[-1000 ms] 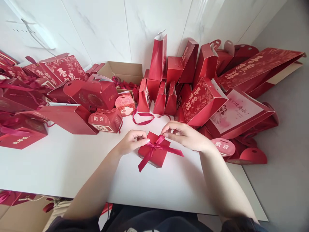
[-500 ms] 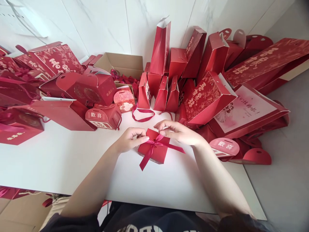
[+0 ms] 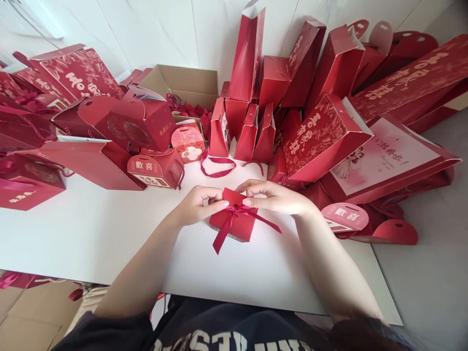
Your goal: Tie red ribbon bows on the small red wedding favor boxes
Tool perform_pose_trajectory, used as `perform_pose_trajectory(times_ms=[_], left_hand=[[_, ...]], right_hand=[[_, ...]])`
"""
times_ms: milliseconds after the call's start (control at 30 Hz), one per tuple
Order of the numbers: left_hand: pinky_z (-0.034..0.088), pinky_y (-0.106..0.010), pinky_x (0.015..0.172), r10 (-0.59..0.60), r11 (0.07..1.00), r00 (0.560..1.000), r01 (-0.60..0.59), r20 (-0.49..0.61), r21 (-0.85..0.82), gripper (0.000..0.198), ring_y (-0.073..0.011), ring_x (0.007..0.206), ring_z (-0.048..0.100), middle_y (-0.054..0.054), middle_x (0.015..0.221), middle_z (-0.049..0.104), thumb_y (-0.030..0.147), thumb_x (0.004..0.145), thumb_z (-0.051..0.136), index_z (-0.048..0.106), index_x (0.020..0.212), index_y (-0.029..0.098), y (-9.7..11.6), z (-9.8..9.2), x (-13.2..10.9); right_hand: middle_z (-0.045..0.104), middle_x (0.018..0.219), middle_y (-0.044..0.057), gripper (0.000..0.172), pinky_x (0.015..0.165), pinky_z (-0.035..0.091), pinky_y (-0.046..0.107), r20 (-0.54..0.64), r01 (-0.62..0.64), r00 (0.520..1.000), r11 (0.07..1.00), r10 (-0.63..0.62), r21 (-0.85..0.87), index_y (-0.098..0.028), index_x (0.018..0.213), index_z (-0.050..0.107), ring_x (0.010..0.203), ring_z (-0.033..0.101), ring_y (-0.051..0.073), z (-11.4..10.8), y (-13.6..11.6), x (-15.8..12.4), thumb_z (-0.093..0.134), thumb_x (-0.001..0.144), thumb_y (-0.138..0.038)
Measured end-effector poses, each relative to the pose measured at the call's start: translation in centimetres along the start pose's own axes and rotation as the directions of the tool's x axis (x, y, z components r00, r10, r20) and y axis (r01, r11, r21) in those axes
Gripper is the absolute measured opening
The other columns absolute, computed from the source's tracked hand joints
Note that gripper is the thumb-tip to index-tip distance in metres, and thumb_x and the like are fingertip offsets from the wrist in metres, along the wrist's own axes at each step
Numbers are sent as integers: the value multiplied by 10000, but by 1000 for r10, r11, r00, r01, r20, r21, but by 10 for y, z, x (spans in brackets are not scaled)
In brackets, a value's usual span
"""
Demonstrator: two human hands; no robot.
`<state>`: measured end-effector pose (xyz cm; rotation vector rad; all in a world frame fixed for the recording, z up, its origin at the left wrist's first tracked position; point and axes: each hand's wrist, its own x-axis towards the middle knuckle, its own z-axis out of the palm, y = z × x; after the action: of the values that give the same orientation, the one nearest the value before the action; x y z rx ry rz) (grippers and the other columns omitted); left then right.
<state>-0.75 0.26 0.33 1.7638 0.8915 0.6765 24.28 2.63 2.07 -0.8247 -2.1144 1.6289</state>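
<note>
A small red gift box (image 3: pixel 242 230) lies on the white table in front of me, with a dark pink ribbon (image 3: pixel 224 235) tied across its top. The ribbon's two tails hang out, one toward me and one to the right. At the box's left, my left hand (image 3: pixel 197 205) pinches the ribbon between thumb and forefinger near the knot. My right hand (image 3: pixel 274 199) is closed on the ribbon from the other side, thumb against the fingers. Both hands partly cover the bow's loops and the far part of the box.
A loose ribbon strip (image 3: pixel 218 171) lies beyond the box. Red gift bags (image 3: pixel 325 139) crowd the right, and more red boxes (image 3: pixel 142 119) stand at left. An open cardboard carton (image 3: pixel 183 83) with ribbons sits at the back. The table's front edge (image 3: pixel 256 306) runs close to my body.
The view has shifted slightly. My fingers have drawn in closer to the knot, and the bow's upper part looks flatter and tighter. Both hands stay at the box.
</note>
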Motion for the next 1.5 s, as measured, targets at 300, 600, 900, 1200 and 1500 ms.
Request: perform_pose_trajectory(times_ms=[300, 600, 900, 1200, 1500], left_hand=[[218, -233, 490, -67, 984, 995, 79, -78, 158, 419, -71, 530, 265, 44, 569, 276, 325, 885, 550, 295, 590, 173, 11, 5, -4], [186, -240, 482, -131, 966, 987, 149, -96, 212, 416, -70, 531, 230, 44, 577, 232, 305, 882, 522, 253, 592, 178, 11, 6, -4], [183, -250, 484, -69, 907, 986, 124, -149, 401, 398, -65, 511, 213, 47, 561, 213, 275, 887, 495, 234, 605, 169, 10, 6, -7], [180, -254, 477, -128, 922, 977, 180, -169, 343, 418, -69, 504, 216, 42, 564, 212, 308, 888, 502, 234, 598, 172, 9, 5, -5], [316, -221, 474, -375, 925, 923, 366, -86, -101, 470, -73, 444, 384, 33, 471, 392, 381, 899, 530, 386, 510, 160, 2, 3, 1]], right_hand=[[566, 1144, 44, 373, 906, 402, 346, -52, -61, 997, 989, 54, -136, -190, 696, 545, 992, 547, 206, -1, -2, -6, 570, 914, -493], [551, 1151, 49, 367, 931, 390, 325, -9, -63, 998, 983, 62, -170, -186, 713, 538, 995, 546, 197, -4, -3, -7, 544, 938, -476], [546, 1147, 44, 323, 918, 388, 303, 15, -26, 999, 981, 29, -193, -187, 754, 566, 982, 542, 181, -4, -1, -5, 544, 949, -444], [546, 1122, 47, 325, 915, 388, 297, 22, -17, 1000, 981, 21, -191, -182, 750, 567, 975, 542, 178, -4, 0, -5, 541, 952, -435], [536, 1070, 39, 288, 881, 397, 285, 31, 8, 1000, 990, -4, -140, -185, 775, 596, 940, 540, 166, -5, 4, -2, 545, 951, -407]])
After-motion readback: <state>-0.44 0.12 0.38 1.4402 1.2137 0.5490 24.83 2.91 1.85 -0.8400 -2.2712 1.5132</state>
